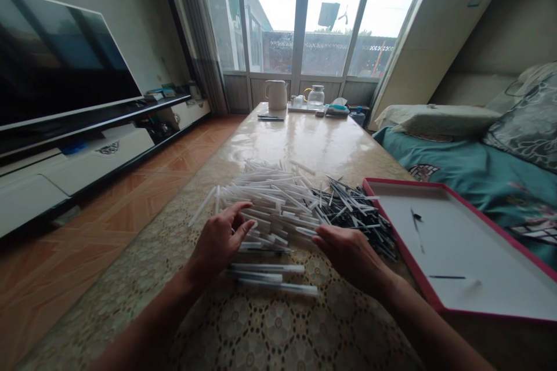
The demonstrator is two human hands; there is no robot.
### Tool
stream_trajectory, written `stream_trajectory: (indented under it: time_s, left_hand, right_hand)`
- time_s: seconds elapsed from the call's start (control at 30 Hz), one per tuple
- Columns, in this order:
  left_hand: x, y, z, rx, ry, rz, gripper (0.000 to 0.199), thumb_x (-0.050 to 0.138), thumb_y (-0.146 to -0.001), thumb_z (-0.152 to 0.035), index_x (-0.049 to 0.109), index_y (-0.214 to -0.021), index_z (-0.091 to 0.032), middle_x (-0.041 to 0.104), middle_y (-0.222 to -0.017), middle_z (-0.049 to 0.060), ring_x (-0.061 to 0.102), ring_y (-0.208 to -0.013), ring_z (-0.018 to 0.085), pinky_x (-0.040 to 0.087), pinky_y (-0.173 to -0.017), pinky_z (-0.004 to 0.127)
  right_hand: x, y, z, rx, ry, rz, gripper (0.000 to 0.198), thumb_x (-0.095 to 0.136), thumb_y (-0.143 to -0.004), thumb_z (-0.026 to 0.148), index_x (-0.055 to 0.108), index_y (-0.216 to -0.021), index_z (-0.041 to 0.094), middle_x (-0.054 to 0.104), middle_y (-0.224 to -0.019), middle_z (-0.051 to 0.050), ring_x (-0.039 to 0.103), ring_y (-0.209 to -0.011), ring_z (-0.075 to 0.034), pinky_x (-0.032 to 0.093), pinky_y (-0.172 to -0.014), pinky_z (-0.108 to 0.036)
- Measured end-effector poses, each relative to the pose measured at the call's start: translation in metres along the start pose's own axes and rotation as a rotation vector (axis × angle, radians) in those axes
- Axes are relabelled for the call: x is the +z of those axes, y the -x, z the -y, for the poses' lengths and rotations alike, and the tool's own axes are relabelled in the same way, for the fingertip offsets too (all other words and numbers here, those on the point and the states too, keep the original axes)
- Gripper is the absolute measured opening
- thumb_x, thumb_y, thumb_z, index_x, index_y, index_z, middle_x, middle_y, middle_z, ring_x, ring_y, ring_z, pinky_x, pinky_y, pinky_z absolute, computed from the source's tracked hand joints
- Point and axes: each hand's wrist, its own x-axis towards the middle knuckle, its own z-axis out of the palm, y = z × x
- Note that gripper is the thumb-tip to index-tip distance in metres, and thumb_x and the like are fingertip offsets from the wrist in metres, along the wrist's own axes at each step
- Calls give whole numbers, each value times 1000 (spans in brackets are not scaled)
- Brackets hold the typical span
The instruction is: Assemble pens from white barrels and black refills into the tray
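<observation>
A heap of translucent white pen barrels [265,191] lies in the middle of the table. My left hand [221,235] is at its near left edge, thumb and index finger curved with a gap between them. No held item shows there. From the pinched fingertips of my right hand [343,246], a pale pen barrel [307,232] points left; the fingers partly hide it. Behind and beside that hand is a pile of dark pen refills [354,208]. Closer to me, several pens [278,288] with dark refills inside lie roughly side by side, left ends partly near my left wrist.
To the right sits a shallow white box lid with a red rim [418,266], holding a few thin dark pieces [447,277]. A kettle [277,95], a glass pot [316,97] and a tissue pack [337,109] stand at the table's far end. A bed [452,156] flanks the right side.
</observation>
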Motion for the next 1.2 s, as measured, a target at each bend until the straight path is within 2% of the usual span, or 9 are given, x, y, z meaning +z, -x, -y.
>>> stream_trajectory:
  time_s: [0.1,0.17,0.3,0.4,0.5,0.7,0.83,1.03,1.2]
  left_hand:
    - [4,5,-9,-2,81,-99,34,64,-80,-33,63,-111,-18,63,-71,0,57,-59,15,45,-59,28]
    - [7,10,-19,-43,269,-67,27,66,-79,-32,65,-102,-17,60,-68,0,57,-60,15,46,-57,26]
    - [21,20,-41,-242,830,350,39,74,-73,-33,61,-106,-17,61,-69,-2,58,-54,13,46,-46,22]
    - [31,23,-49,-297,984,447,35,77,-70,-32,64,-97,-14,63,-62,-2,58,-50,11,46,-44,20]
    - [33,21,-45,-340,1040,399,26,77,-71,-33,66,-83,-13,64,-56,-1,58,-48,10,47,-46,19]
    - [20,14,-29,-441,1122,180,26,81,-67,-31,67,-81,-14,69,-63,-1,62,-54,10,49,-51,18]
    - [19,11,-27,-449,1115,141,28,83,-64,-31,67,-79,-14,69,-62,-1,63,-52,10,49,-49,17]
    - [21,11,-29,-488,1099,144,31,84,-63,-32,65,-79,-13,70,-63,1,66,-53,13,52,-51,21]
    - [23,11,-25,-520,1110,135,32,83,-63,-34,64,-78,-13,72,-65,2,67,-53,14,54,-51,21]
  right_hand:
    - [-1,-1,10,28,-94,-11,26,33,-99,28,46,-77,20,55,-71,-1,50,-62,-13,35,-61,-25]
    - [0,-2,14,40,-167,11,24,33,-99,28,47,-80,20,54,-70,1,47,-60,-12,35,-59,-24]
    - [9,-1,20,15,-249,88,25,36,-99,32,50,-82,20,52,-67,2,44,-58,-11,32,-56,-23]
    - [15,-1,22,-26,-266,106,29,38,-98,35,51,-77,19,56,-70,0,49,-61,-12,34,-57,-24]
    - [15,-1,21,27,-399,84,36,35,-99,40,55,-79,18,57,-68,0,51,-59,-11,36,-57,-23]
    - [13,-2,7,317,-829,22,50,34,-96,57,51,-70,18,50,-54,4,42,-38,-7,31,-38,-19]
    - [15,-2,4,329,-907,56,48,42,-92,60,54,-74,17,50,-54,5,40,-37,-6,29,-35,-18]
    - [16,-4,8,353,-926,-3,45,47,-89,58,52,-72,17,52,-53,5,42,-36,-5,31,-36,-17]
    - [18,-4,9,312,-919,-84,29,61,-86,46,53,-84,18,60,-68,1,56,-53,-10,45,-51,-22]
